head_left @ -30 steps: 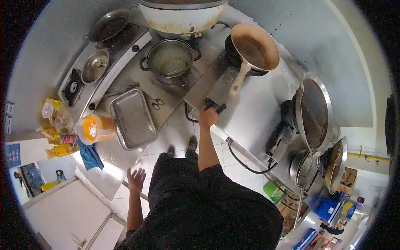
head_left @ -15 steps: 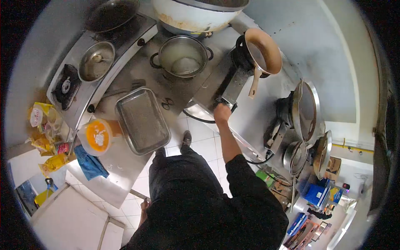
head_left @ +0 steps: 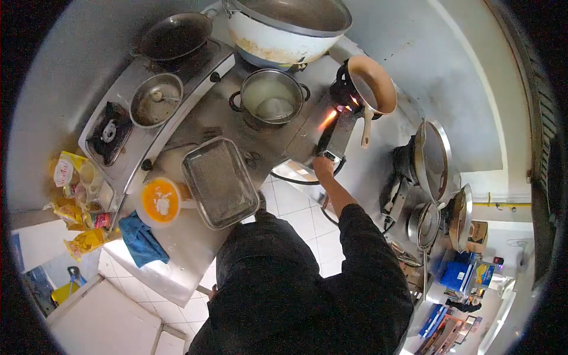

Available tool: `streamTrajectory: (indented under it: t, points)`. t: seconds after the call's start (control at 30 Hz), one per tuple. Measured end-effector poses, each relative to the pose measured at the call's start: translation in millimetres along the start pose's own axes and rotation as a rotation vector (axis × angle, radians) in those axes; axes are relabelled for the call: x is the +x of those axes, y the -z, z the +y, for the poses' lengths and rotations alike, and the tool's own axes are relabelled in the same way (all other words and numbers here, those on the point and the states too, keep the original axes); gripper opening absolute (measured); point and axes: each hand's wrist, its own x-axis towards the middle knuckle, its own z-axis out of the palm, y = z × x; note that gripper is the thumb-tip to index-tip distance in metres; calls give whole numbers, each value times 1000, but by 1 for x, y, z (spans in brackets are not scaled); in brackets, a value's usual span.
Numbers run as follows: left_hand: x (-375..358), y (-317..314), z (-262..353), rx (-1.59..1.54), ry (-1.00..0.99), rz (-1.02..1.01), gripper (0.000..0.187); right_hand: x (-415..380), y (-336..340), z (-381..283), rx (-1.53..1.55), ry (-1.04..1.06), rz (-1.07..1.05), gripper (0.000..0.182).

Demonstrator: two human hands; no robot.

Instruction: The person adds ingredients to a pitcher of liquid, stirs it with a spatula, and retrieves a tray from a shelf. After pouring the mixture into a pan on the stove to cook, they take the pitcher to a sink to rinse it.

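My right hand (head_left: 323, 167) is closed at the front end of a single-burner gas stove (head_left: 340, 135), where its knob would be; the fingers cover that part. Orange flame (head_left: 329, 120) flares around the burner. On that burner sits a tan frying pan (head_left: 387, 89), its handle (head_left: 367, 127) pointing toward me. Low beside my body, only a sliver of my left hand (head_left: 213, 291) shows near the table's edge, and its fingers are mostly hidden.
A two-handled pot (head_left: 271, 97) and a glass baking dish (head_left: 219, 183) stand on the steel table. Left of them are a tub of orange mixture (head_left: 160, 201), a blue cloth (head_left: 142, 241) and a two-burner stove (head_left: 133, 160). More pans (head_left: 436, 160) line the right.
Flame has appeared under the tan frying pan. My right hand stays at the stove's front. The view has shifted slightly, and less of my left hand shows.
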Motion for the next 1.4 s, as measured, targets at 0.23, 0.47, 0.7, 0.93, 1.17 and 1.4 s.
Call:
streamTrajectory:
  t: [0.23,0.47,0.7,0.93,1.17,1.4]
  points:
    - [10,-9,21,42,-99,3,34,-17,-2,12,493,-420,206,27]
    - [12,-19,34,88,-191,14,31,-15,-43,39,2790,-556,-126,14]
    - [11,-23,42,149,-327,44,29,18,-92,19,956,-771,95,20]
    - [12,-21,39,362,-691,131,26,-25,-42,90,853,-689,181,39]
    - [3,-27,54,41,-627,-98,30,-24,123,155,2109,-474,92,85]
    - [-104,-21,168,-356,-64,-85,48,17,100,151,1931,-456,174,41]
